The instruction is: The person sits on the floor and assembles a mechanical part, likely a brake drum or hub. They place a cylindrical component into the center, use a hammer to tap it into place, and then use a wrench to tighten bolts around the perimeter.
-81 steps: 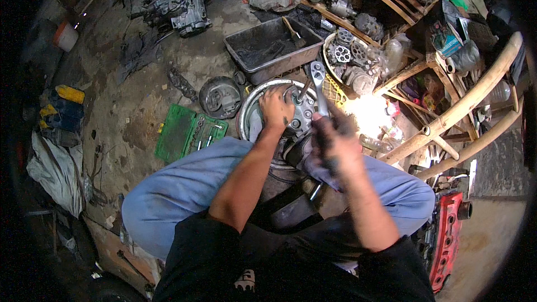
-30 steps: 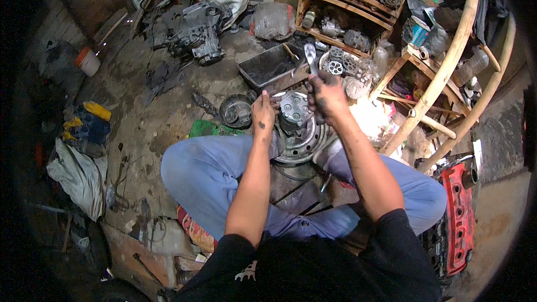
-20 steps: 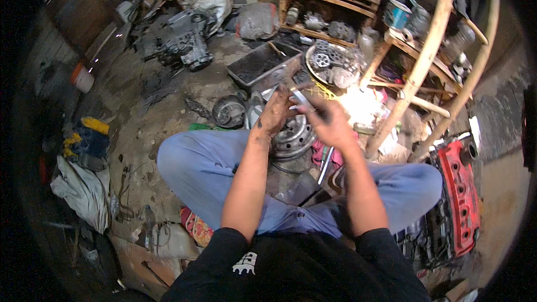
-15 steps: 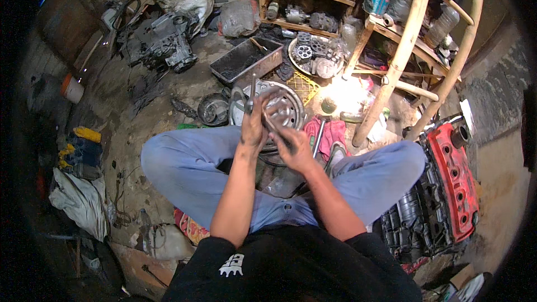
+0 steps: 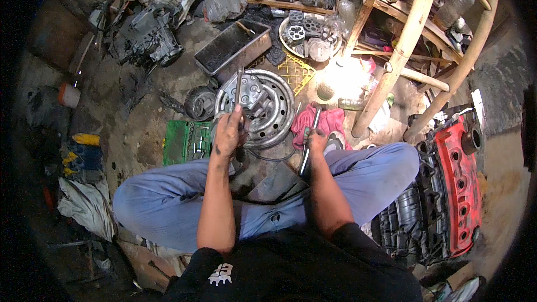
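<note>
My left hand [image 5: 227,133] is closed around a slim metal rod-shaped tool [image 5: 239,86], which points away from me over the wheel rim. What lies inside the palm is hidden. Beneath it a steel wheel rim [image 5: 282,124] lies flat, bearing a grey metal machine part [image 5: 253,94] with bolts. My right hand [image 5: 317,141] is wrapped around a long shiny metal bar [image 5: 305,163], near my right foot. A pink cloth [image 5: 302,126] lies under and beside that bar. Left of my left hand, an open green socket set case [image 5: 176,144] holds several sockets and tools.
A dark metal tray [image 5: 224,59] with a brush and a basin of metal parts [image 5: 309,59] stand beyond the rim. A wooden ladder [image 5: 411,36] leans at the right. A red-covered engine [image 5: 456,190] lies by my right knee. A bright lamp glares near the ladder.
My hands, together over the rim before, have parted. The left moved down and left with the rod-shaped tool; the right moved right and took hold of the metal bar. The view shifted.
</note>
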The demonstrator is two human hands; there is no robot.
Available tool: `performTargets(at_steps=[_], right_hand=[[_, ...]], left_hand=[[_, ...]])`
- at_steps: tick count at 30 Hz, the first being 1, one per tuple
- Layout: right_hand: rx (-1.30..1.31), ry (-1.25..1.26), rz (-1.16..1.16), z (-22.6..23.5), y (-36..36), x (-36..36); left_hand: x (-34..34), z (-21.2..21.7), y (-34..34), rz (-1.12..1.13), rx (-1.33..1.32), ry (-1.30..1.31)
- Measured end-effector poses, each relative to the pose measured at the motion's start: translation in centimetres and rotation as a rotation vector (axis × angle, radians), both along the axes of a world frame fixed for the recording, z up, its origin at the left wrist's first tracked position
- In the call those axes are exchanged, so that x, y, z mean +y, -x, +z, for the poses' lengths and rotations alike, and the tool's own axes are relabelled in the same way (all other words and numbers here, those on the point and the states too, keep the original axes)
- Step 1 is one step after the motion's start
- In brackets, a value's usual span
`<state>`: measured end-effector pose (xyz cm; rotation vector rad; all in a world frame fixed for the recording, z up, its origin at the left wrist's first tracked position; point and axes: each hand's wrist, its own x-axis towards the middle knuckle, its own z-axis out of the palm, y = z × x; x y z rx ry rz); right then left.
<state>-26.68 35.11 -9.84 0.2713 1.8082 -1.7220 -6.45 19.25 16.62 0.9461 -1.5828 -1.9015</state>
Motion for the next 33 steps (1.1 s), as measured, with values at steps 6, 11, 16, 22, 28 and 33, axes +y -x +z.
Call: performTargets(at_steps=[6,11,16,22,28,33], right_hand=[[0.326,-0.795,0.13,-5.7,-0.2,-2.1],[0.389,-0.932,0.247,-7.7,-0.4,-2.9],[0.325,-0.924,0.57,-8.7,2.6,-2.2],[0.314,-0.771,0.69,-9.5,5.3,0.0],[0.147,-0.702,0.301,-7.8,3.1,-0.1],[0.708,-0.195,-0.106,-9.1,10.6,-0.3]], left_hand=[[-1.4,-3.2,-1.7,0.073,0.015,-0.126],[-2.4,-2.8,-3.1,0.148,0.126,-0.216],[-3.0,-3.0,-4.0,0.217,0.168,-0.174],[-1.9,-1.7,-4.8,0.171,0.217,-0.162],[-0.2,1.1,-7.0,0.17,0.143,-0.056],[-0.5,5.9,-5.1,-0.047,0.144,0.036]])
